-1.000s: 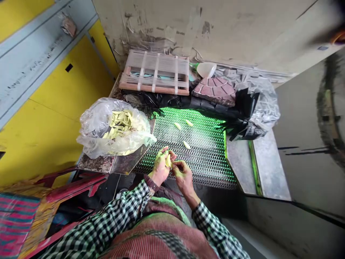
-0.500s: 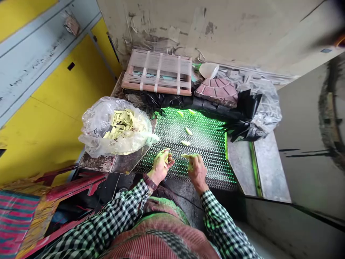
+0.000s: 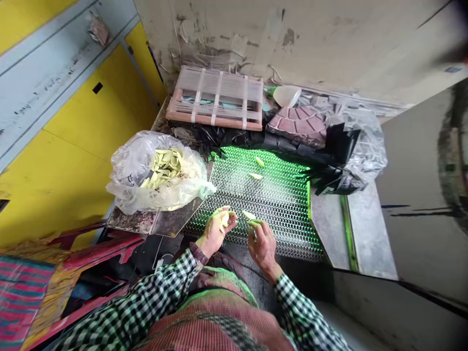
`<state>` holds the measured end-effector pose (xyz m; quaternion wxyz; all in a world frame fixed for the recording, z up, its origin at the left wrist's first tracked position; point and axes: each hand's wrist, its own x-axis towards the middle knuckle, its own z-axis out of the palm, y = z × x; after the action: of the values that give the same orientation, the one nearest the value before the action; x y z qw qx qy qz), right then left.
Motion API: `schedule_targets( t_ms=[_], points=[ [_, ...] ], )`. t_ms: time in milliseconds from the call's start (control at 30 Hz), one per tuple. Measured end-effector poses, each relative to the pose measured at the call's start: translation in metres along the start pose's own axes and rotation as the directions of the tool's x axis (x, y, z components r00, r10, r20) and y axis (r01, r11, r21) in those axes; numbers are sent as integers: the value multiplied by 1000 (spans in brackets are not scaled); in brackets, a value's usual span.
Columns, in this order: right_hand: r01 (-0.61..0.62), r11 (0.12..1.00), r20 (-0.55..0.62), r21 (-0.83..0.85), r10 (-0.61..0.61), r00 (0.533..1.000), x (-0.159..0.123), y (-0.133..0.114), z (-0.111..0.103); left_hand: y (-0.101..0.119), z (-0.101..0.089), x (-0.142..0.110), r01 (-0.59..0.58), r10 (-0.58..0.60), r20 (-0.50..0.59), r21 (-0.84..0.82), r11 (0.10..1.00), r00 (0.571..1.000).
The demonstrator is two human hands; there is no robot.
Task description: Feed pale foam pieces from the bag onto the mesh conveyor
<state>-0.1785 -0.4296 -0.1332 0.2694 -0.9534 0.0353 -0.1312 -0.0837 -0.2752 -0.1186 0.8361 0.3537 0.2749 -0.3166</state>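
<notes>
Cupped, my left hand (image 3: 216, 226) holds several pale yellow-green leaf-shaped pieces (image 3: 224, 221) above the near left part of a metal mesh belt (image 3: 226, 187). My right hand (image 3: 262, 243) is over the belt's near edge, its fingers bent and the thumb apart. One leaf-shaped piece (image 3: 249, 215) lies on the mesh just beyond the right fingertips; whether they still touch it is hard to see. Farther along the belt lie two more such pieces, the nearer piece (image 3: 255, 176) and the farther piece (image 3: 260, 161).
An open clear plastic bag (image 3: 127, 161) of similar pieces stands left of the belt. Black plastic strips (image 3: 248, 137) hang at the belt's far end, under green light. Above sit a wooden frame (image 3: 219, 123) and a pink patterned slab (image 3: 298, 122). Metal plates (image 3: 369, 234) flank the right side.
Pieces on the belt have moved away from me, and the two farthest have gone from sight. The piece in my right fingers now lies on the mesh. My right hand has drawn back slightly.
</notes>
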Motion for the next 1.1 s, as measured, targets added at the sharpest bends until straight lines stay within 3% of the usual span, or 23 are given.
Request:
schedule_targets(
  t_ms=[100, 200, 300, 500, 567, 667, 767, 833, 967, 1100],
  points=[
    [-208, 921, 136, 330, 172, 976, 9, -30, 5, -6, 9, -1, -6, 7, 55, -22, 1000, 998],
    [-416, 738, 213, 532, 360, 909, 18, -42, 15, -13, 16, -2, 14, -11, 117, -29, 999, 993],
    [-522, 615, 222, 591, 498, 838, 20, -34, 22, -14, 17, -2, 23, -16, 142, -48, 999, 990],
    [-552, 593, 237, 586, 525, 817, 18, -15, 17, -11, 8, 3, -13, 13, 85, -10, 1000, 996],
    [-541, 606, 238, 583, 509, 827, 21, -19, 16, -12, 8, 4, -28, 26, 103, 23, 999, 994],
    [-497, 713, 199, 494, 464, 863, 29, -26, 17, -15, 10, 3, -61, 51, 121, 81, 995, 991],
    [-399, 879, 77, 263, 393, 916, 35, -19, 18, -14, 13, 1, -71, 54, 144, 119, 990, 988],
    [-336, 936, -6, 108, 338, 941, 39, -5, 17, -12, 12, 0, -74, 56, 135, 126, 989, 989],
    [-254, 967, -56, -37, 252, 966, 47, 22, 7, -10, 9, 1, -53, 47, 67, 104, 993, 997],
    [-155, 986, 15, -56, 156, 988, 44, 9, 0, -12, 8, 2, -61, 53, 73, 117, 991, 996]
  ],
)
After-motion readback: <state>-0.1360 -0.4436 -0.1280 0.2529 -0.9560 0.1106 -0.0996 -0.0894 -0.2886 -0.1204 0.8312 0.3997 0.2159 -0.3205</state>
